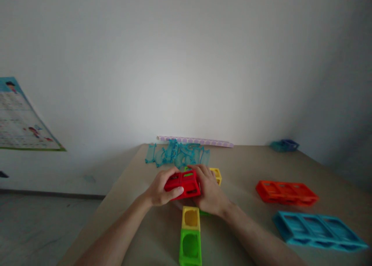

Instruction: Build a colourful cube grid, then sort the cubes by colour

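A red hollow plastic block (183, 183) is held above the tan table (250, 169) by both hands. My left hand (161, 188) wraps its left end, thumb across the front. My right hand (209, 191) grips its right end with curled fingers. Just behind my right hand sits a yellow block (216, 175), and a bit of green shows under that hand. In front of the hands lies a yellow block (191, 218) joined to a green block (190, 247) in a line running toward me.
A pile of clear blue pieces (177, 154) and a long lilac strip (195, 141) lie at the table's far edge. An orange block row (286, 192) and a blue block row (318, 231) rest on the right. Small blue items (284, 145) sit far right. A poster (20, 118) hangs left.
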Demonstrator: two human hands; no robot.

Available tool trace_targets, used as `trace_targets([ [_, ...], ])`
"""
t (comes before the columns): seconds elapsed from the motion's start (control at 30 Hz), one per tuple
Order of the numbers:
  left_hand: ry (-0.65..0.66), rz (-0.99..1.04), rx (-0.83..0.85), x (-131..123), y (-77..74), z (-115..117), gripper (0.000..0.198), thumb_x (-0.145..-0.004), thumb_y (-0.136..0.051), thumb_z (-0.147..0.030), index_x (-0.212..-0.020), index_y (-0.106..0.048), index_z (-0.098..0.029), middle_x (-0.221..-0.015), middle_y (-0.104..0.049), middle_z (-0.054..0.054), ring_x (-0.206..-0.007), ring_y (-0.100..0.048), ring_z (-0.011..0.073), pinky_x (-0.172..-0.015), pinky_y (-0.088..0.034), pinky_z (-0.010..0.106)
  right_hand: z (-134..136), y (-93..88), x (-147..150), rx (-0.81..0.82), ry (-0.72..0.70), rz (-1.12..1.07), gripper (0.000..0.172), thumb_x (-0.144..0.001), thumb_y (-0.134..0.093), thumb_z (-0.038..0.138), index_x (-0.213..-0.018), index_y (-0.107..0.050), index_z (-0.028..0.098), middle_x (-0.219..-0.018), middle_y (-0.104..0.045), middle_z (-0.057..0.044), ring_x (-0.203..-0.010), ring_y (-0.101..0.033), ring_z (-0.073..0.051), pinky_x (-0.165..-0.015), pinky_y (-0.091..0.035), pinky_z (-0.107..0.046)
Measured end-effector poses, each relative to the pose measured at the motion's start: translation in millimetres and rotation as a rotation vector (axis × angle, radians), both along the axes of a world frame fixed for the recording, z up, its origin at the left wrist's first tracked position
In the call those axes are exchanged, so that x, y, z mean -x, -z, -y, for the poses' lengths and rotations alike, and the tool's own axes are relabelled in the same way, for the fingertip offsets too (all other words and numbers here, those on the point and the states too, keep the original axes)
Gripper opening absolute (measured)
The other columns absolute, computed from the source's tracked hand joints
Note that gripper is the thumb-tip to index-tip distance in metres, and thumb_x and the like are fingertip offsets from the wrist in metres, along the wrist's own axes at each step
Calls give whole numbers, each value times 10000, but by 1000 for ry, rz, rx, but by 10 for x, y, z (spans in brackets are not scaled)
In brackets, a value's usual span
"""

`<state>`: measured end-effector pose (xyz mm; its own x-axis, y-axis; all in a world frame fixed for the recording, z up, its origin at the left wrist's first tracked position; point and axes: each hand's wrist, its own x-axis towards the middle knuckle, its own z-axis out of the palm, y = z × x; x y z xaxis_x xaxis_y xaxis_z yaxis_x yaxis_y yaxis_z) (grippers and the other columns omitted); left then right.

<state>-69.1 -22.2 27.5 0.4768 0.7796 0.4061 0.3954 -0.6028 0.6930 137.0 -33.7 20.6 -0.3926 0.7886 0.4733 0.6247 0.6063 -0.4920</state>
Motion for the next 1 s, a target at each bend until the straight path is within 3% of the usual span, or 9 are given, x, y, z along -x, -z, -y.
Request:
trace_targets([
  [0.53,1,27,37,41,-8,-29,373,-772,-572,-509,-913,-566,-165,-760,-566,11,-667,-503,155,-603,-397,257,-13,-53,-72,-38,39,164,785,-656,-707,318,-1369,-412,179,-1279,-487,-153,-1150,-447,-317,-967,-338,-469],
  [0.83,-26,68,109,107,30,-71,379,-760,-590,-497,-910,-569,-150,-752,-551,-3,-650,-481,135,-589,-371,238,-169,-77,-279,-137,61,366,807,-604,-606,183,-1388,-416,169,-1372,-410,-165,-1319,-274,-333,-1086,-161,-519],
  [1.0,0,104,152,136,39,-102,382,-761,-596,-496,-912,-572,-147,-738,-540,-9,-640,-472,130,-577,-362,230,-141,-122,-307,-162,60,337,728,-635,-615,212,-1346,-462,184,-1357,-433,-157,-1314,-287,-337,-1097,-116,-546],
])
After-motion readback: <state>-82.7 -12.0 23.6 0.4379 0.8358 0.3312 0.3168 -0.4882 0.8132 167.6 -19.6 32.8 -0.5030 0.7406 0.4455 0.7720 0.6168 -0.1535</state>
